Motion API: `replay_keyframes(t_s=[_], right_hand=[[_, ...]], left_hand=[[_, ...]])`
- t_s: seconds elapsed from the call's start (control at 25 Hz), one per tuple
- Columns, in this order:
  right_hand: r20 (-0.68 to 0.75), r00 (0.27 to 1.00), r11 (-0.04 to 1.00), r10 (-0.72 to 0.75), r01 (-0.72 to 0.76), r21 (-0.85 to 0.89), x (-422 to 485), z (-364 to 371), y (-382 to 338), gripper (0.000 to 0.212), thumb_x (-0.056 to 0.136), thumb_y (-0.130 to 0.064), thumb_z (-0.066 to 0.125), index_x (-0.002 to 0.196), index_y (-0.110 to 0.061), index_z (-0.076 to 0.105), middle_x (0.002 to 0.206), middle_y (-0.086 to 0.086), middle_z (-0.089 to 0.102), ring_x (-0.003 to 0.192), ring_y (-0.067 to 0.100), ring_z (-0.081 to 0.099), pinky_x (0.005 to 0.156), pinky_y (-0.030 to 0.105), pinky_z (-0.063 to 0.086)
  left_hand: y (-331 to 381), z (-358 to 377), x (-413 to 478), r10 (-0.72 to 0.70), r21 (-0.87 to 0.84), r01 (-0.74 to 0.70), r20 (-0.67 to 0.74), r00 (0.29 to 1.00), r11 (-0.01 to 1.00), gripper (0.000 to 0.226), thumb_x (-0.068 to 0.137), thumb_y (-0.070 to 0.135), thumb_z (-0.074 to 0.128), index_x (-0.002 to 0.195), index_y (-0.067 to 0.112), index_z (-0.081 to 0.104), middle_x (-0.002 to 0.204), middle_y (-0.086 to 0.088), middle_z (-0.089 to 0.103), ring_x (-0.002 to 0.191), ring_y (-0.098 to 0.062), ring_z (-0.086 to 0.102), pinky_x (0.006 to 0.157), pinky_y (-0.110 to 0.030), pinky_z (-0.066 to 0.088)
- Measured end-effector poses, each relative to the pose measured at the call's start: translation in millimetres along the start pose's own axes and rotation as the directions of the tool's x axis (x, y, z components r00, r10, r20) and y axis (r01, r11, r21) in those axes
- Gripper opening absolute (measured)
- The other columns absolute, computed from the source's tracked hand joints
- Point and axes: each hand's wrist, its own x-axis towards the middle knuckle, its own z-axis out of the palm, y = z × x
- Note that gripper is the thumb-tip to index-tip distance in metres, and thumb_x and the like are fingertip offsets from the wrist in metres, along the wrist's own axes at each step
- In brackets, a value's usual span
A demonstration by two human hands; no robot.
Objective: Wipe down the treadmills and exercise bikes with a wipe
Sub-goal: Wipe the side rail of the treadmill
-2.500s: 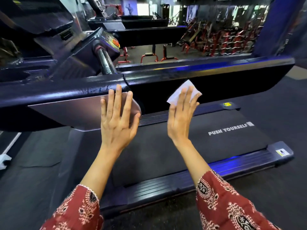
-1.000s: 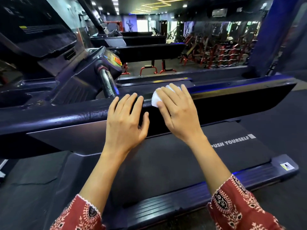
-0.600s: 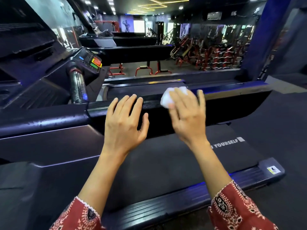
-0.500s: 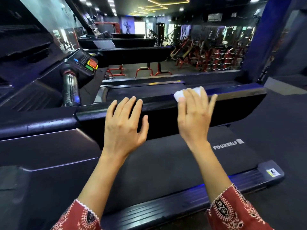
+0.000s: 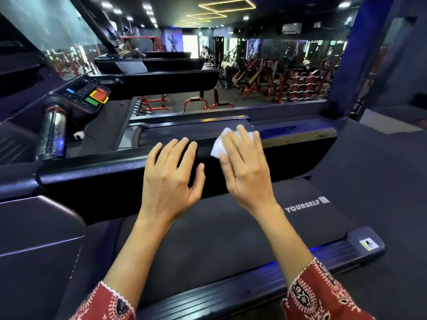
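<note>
Right hand [image 5: 245, 167] flat, fingers straight and close together, presses crumpled white wipe [image 5: 218, 146] onto top edge of black padded treadmill side rail [image 5: 300, 155]. Left hand [image 5: 172, 174] rests just beside on the same rail, fingers straight, slightly spread. Rail's long axis runs left-right; its remaining length lies right of wipe, right hand nearer. Dark grey belt [image 5: 231, 227] reads "YOURSELF"; corner sticker [image 5: 369, 244] illegible.

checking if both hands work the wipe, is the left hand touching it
Apart. The head view shows a strip of dark treadmill handrail between the left hand and the white wipe, which only the right hand presses down.
</note>
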Motion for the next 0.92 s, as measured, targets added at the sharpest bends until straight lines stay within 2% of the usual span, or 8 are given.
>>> replay_keyframes(t_s=[0.08,0.2,0.28,0.4,0.56,0.72,0.88,0.92], right_hand=[[-0.006,0.999,0.997,-0.033,0.032,-0.073,-2,-9,31,0.042,0.104,-0.023,0.033,0.125,0.003,0.059,0.126,0.02,0.059,0.121,0.037,0.05,0.117,0.041,0.017],[-0.147,0.952,0.959,0.268,-0.278,-0.053,-2,-25,64,0.034,0.101,-0.018,0.037,0.115,0.001,0.062,0.116,0.018,0.062,0.112,0.034,0.049,0.116,0.033,0.015],[-0.088,0.98,0.984,0.177,-0.178,-0.005,2,-23,50,0.032,0.101,-0.015,0.036,0.106,-0.001,0.064,0.109,0.013,0.062,0.1,0.033,0.05,0.106,0.041,0.03],[-0.002,0.999,0.998,-0.051,0.051,-0.028,1,-23,58,0.042,0.104,-0.025,0.033,0.116,0.0,0.065,0.117,0.015,0.064,0.109,0.033,0.055,0.107,0.048,0.032],[-0.013,0.96,0.95,0.28,-0.279,-0.138,9,-41,105,0.042,0.102,-0.029,0.03,0.109,-0.009,0.066,0.107,0.007,0.064,0.11,0.033,0.055,0.111,0.051,0.021],[0.123,0.992,0.998,-0.021,0.027,-0.05,5,-42,100,0.045,0.104,-0.031,0.028,0.117,-0.008,0.065,0.114,0.007,0.064,0.111,0.03,0.054,0.11,0.048,0.023],[-0.013,0.896,0.894,0.444,-0.443,-0.07,7,-58,149,0.039,0.1,-0.026,0.033,0.11,-0.008,0.066,0.113,0.008,0.065,0.122,0.036,0.05,0.112,0.053,0.019],[-0.005,0.894,0.892,0.448,-0.448,-0.062,5,-57,144,0.04,0.1,-0.025,0.031,0.112,-0.009,0.065,0.116,0.009,0.064,0.127,0.038,0.046,0.112,0.053,0.017]], left_hand=[[11,6,3,0.005,0.003,-0.005,-0.008,1.0,1.0,0.037,0.088,0.024,0.052,0.111,-0.001,0.067,0.114,-0.018,0.066,0.106,-0.034,0.063,0.097,-0.045,0.039],[27,14,7,0.011,0.004,-0.011,-0.015,1.0,1.0,0.037,0.088,0.024,0.052,0.111,-0.001,0.067,0.114,-0.018,0.066,0.105,-0.034,0.063,0.098,-0.045,0.038],[35,19,11,0.02,0.002,-0.02,-0.02,1.0,1.0,0.037,0.088,0.024,0.052,0.111,-0.001,0.067,0.114,-0.018,0.066,0.105,-0.035,0.063,0.097,-0.046,0.039],[46,27,17,0.022,-0.001,-0.022,-0.021,1.0,1.0,0.038,0.088,0.025,0.052,0.111,-0.001,0.067,0.114,-0.018,0.066,0.104,-0.035,0.064,0.096,-0.046,0.04],[64,39,25,0.034,0.005,-0.034,-0.003,0.999,0.999,0.038,0.088,0.026,0.052,0.111,-0.001,0.067,0.113,-0.018,0.066,0.104,-0.035,0.064,0.096,-0.046,0.04],[83,52,36,0.068,-0.007,-0.067,0.028,0.997,0.998,0.04,0.088,0.027,0.051,0.113,0.0,0.066,0.115,-0.018,0.066,0.104,-0.035,0.064,0.094,-0.046,0.041],[103,63,45,0.092,-0.003,-0.092,0.058,0.994,0.996,0.042,0.089,0.029,0.05,0.116,0.001,0.065,0.117,-0.018,0.065,0.106,-0.034,0.063,0.096,-0.044,0.039],[108,65,47,0.095,-0.005,-0.095,0.063,0.993,0.995,0.042,0.089,0.029,0.05,0.117,0.001,0.065,0.117,-0.018,0.065,0.106,-0.034,0.063,0.096,-0.044,0.038]])
